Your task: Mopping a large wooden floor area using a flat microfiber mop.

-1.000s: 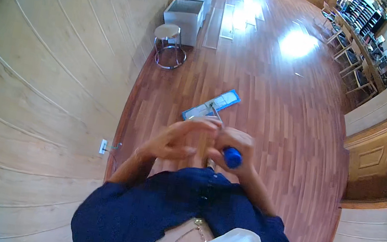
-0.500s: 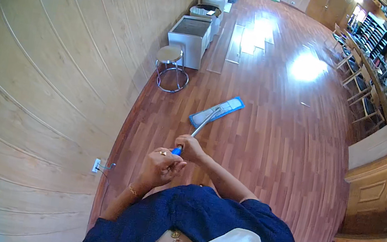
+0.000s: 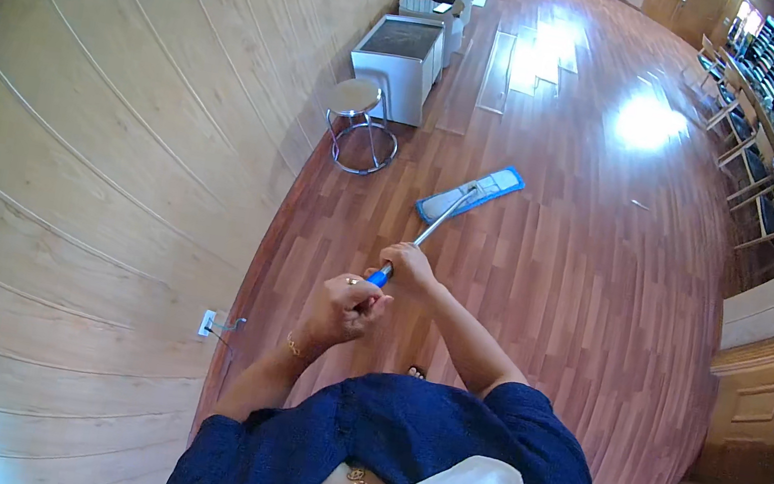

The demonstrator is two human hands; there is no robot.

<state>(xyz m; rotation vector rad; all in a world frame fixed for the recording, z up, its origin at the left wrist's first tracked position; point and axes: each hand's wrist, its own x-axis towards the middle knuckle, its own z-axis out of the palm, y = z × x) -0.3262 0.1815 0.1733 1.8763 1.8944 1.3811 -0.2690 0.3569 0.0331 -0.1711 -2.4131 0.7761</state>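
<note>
A flat floor mop (image 3: 486, 189) with a blue-edged, pale grey head lies on the wood-look floor ahead of me, its head slanting up to the right. Its thin metal pole comes back toward my body and ends in a blue grip. My left hand (image 3: 346, 309), with a ring and a bracelet at the wrist, is closed around the blue grip end. Just beyond it, my right hand (image 3: 409, 266) wraps round the metal pole. The inner fingers of both hands are partly hidden.
A round stool (image 3: 355, 98) and a white box-shaped cabinet (image 3: 397, 61) stand along the left wall, with bins behind. Flat panels (image 3: 498, 72) lie farther off. A small pale piece (image 3: 638, 204) is on the floor. Chairs (image 3: 766, 216) line a long table; a wooden door (image 3: 766, 404) is right.
The mop head has slid farther ahead and slightly right. Both hands have moved forward with the pole, still gripping it. A foot now shows just beyond my shirt.
</note>
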